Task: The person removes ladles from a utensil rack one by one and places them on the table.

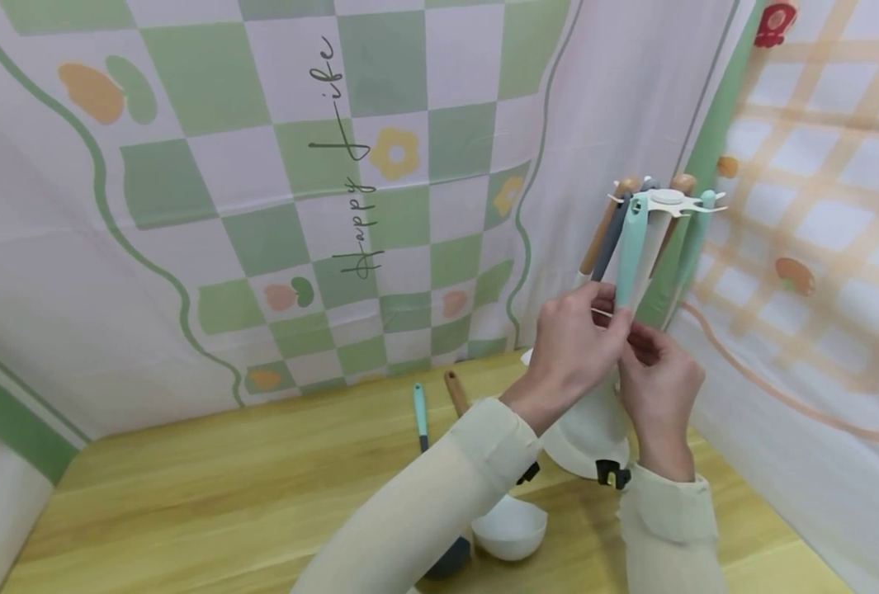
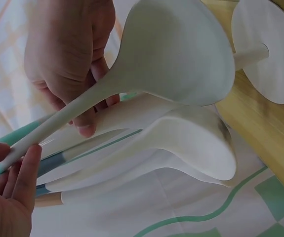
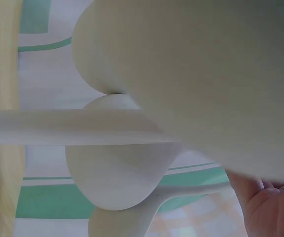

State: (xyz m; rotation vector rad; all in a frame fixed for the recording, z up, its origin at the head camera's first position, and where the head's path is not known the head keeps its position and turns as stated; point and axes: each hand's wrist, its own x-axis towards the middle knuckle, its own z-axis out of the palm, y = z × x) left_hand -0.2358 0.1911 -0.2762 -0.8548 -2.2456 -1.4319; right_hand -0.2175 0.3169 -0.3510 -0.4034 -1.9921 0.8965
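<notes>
A white utensil rack [image 1: 668,198] stands at the right, with several mint, brown and grey-blue handles hanging round its top. My left hand [image 1: 576,338] pinches a broad-headed white cooking utensil low on its mint handle [image 1: 635,247], whose holed end sits at a rack hook. The utensil's wide rounded head [image 2: 176,49] points down toward the table. My right hand [image 1: 662,384] is just behind that utensil's neck, fingers curled round the rack's pale pole [image 2: 132,112]. Other white utensil heads [image 2: 201,143] hang alongside. In the right wrist view a big pale head hides most of my right hand.
On the wooden table [image 1: 186,495] lie a white ladle [image 1: 512,532], a dark-headed utensil with a mint handle [image 1: 420,408] and a brown handle [image 1: 456,392]. The rack's round base [image 2: 280,64] rests on the table. Patterned curtains [image 1: 380,206] hang behind and at the right.
</notes>
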